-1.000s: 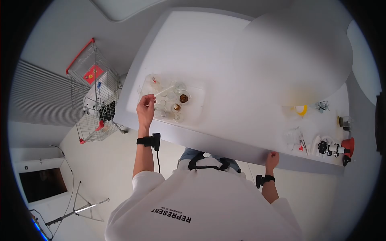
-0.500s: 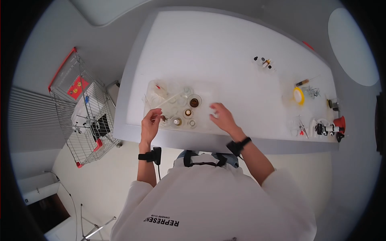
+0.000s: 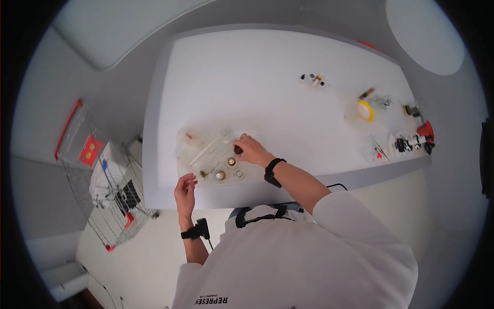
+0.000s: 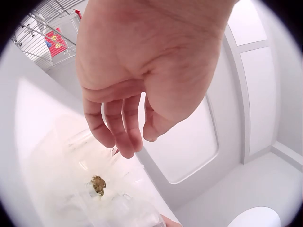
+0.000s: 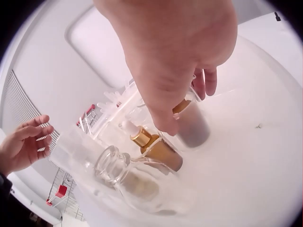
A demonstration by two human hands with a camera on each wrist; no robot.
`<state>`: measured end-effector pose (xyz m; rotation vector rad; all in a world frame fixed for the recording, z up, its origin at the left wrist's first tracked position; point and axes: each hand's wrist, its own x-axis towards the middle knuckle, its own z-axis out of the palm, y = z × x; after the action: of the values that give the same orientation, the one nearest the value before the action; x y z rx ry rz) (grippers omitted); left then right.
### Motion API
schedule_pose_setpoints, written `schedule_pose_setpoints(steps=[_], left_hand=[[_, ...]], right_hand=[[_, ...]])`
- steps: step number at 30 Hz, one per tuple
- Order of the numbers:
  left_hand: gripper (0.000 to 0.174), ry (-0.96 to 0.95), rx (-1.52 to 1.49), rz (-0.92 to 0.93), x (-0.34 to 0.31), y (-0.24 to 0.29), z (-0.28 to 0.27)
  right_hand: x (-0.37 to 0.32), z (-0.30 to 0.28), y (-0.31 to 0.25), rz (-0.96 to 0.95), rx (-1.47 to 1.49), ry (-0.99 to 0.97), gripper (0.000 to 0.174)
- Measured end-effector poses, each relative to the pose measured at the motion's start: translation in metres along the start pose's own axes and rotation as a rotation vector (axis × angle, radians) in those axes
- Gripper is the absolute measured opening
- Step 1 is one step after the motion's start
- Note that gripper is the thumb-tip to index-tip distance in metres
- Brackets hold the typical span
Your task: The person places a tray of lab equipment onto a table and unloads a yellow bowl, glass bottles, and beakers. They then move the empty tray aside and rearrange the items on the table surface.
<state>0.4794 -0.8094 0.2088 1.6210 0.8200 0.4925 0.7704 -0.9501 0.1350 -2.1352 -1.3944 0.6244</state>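
My right hand point(image 3: 250, 149) reaches down over a clear plastic tray point(image 3: 183, 167), its thumb and fingers around the top of a brown glass jar point(image 3: 238, 150). In the right wrist view the jar's amber rim shows beside the thumb, above a cloudy glass cylinder point(image 5: 194, 130); the fingertips are partly hidden. Next to it stand a dropper bottle point(image 5: 163, 153) with gold collar and white bulb, and a clear glass bottle point(image 5: 139, 187). My left hand point(image 3: 185, 193) hovers by the tray's near left corner, fingers loosely bent around nothing, near a small brown crab-shaped thing point(image 4: 98, 185).
A white rod point(image 3: 206, 151) lies across the tray among clear glassware. Small bottles point(image 3: 315, 79) stand farther back on the white table point(image 3: 231, 77). At right are a yellow ring point(image 3: 365, 110) and a microscope-like device point(image 3: 411, 142). A shopping cart point(image 3: 116, 206) stands left of the table.
My right hand has come from the table's front edge over to the tray and taken hold of the brown jar. My left hand has drawn back toward the near edge.
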Motion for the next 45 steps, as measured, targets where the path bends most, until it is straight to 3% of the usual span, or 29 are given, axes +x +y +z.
schedule_pose_setpoints(steps=[5,9,11,13,15,18,21,23,31,33,37,45], left_hand=[[0.024,-0.026,0.062,0.002,0.012,0.008,0.007],[0.025,-0.061,0.029,0.042,0.032,0.043,0.03],[0.04,-0.122,0.186,0.17,0.045,0.066,0.057],[0.062,-0.211,0.343,0.418,0.049,0.11,0.103],[0.078,-0.419,0.305,0.459,0.055,0.13,0.145],[0.082,-0.56,0.164,0.37,0.071,0.123,0.193],[0.083,-0.548,0.245,0.515,0.08,0.107,0.221],[0.083,-0.564,0.231,0.502,0.078,0.097,0.235],[0.086,-0.659,0.377,0.547,0.065,0.105,0.246],[0.087,-0.751,0.451,0.542,0.063,0.105,0.242],[0.088,-0.85,0.556,0.478,0.061,0.108,0.232],[0.09,-0.906,0.549,0.42,0.058,0.098,0.228]], right_hand=[[-0.023,-0.025,-0.015,-0.012,0.101,0.132,0.047],[-0.054,-0.083,-0.047,-0.088,0.159,0.17,0.046],[-0.071,-0.107,-0.056,-0.124,0.165,0.254,0.047],[-0.083,-0.127,-0.061,-0.121,0.156,0.258,0.049],[-0.095,-0.144,-0.066,-0.113,0.169,0.259,0.051],[-0.109,-0.157,-0.064,-0.015,0.275,0.304,0.05],[-0.124,-0.169,-0.043,0.029,0.438,0.347,0.049],[-0.138,-0.17,-0.035,0.071,0.416,0.358,0.048],[-0.155,-0.167,-0.006,0.252,0.396,0.305,0.035],[-0.155,-0.154,0.005,0.163,0.219,0.264,0.03],[-0.156,-0.14,0.011,0.182,0.226,0.163,0.028],[-0.155,-0.124,0.005,0.044,0.008,0.34,0.027]])
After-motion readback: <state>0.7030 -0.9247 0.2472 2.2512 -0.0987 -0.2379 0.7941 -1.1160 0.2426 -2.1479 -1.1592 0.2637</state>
